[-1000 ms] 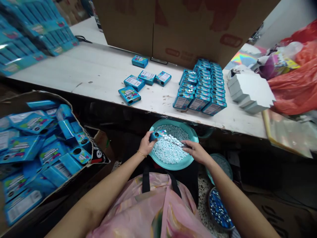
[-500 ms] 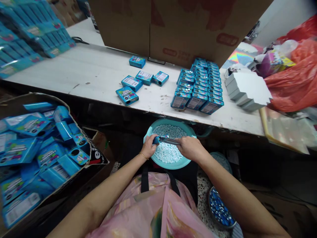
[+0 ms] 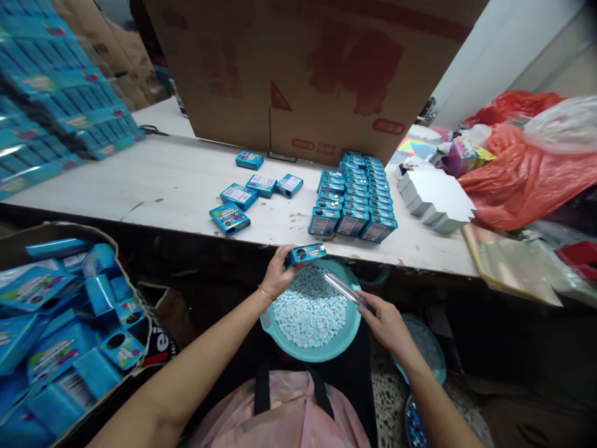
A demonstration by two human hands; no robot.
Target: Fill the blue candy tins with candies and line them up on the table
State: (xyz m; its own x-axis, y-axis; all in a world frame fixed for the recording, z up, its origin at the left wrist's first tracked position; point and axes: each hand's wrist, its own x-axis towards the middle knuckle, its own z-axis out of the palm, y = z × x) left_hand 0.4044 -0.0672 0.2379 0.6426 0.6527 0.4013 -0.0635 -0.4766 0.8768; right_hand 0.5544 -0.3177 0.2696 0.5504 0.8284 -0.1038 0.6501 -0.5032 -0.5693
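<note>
Between the fingers of my left hand is a small blue candy box, a round dark hole and a white candy showing on its upper face. It is over the far rim of a turquoise basin on my lap. Pale blue and white candies fill much of the basin. My right hand grips a clear, shiny tube-like scoop, its far end tilted up over the candies. Scoop and box are apart. I cannot tell whether anything is inside the scoop.
On the white table stand rows of upright blue boxes and several loose ones. A large cardboard box is behind them. At left is an open carton of blue boxes; white folded card lies right.
The candy box in my left hand has moved away from the scoop toward the table edge. My right hand has drawn the scoop back to the right. The camera view has tilted up.
</note>
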